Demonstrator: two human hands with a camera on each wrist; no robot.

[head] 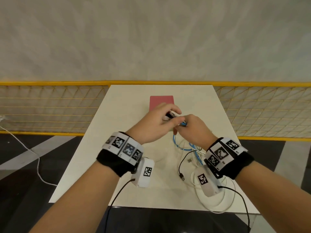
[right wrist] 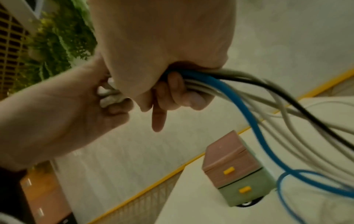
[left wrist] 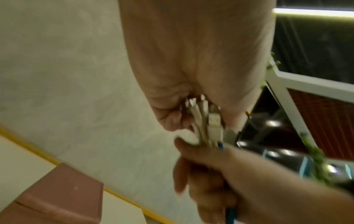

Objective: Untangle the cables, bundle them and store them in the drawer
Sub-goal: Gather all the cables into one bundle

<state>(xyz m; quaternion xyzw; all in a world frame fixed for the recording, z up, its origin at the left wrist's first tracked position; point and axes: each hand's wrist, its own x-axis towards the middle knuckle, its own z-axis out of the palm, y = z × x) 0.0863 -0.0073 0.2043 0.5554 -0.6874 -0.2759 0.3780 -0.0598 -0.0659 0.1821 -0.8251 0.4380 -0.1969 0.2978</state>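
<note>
Above the white table [head: 94,174], both hands meet on one bunch of cables. My left hand [head: 159,120] pinches the white connector ends [left wrist: 208,121] of the bunch. My right hand [head: 190,128] grips the strands just below them: a blue cable [right wrist: 247,112], a black cable [right wrist: 287,98] and several white ones [right wrist: 298,133]. The strands hang down to a loose tangle [head: 190,152] on the table, where a black USB plug [head: 182,177] lies. Behind my hands stands the small drawer unit [right wrist: 229,163], pink over green, both drawers shut.
White cable loops [head: 212,204] lie near the table's front right edge. A yellow mesh fence [head: 50,106] runs behind the table. Another white cord [head: 33,152] trails on the floor to the left. Something black [right wrist: 247,203] sticks out beneath the drawer unit.
</note>
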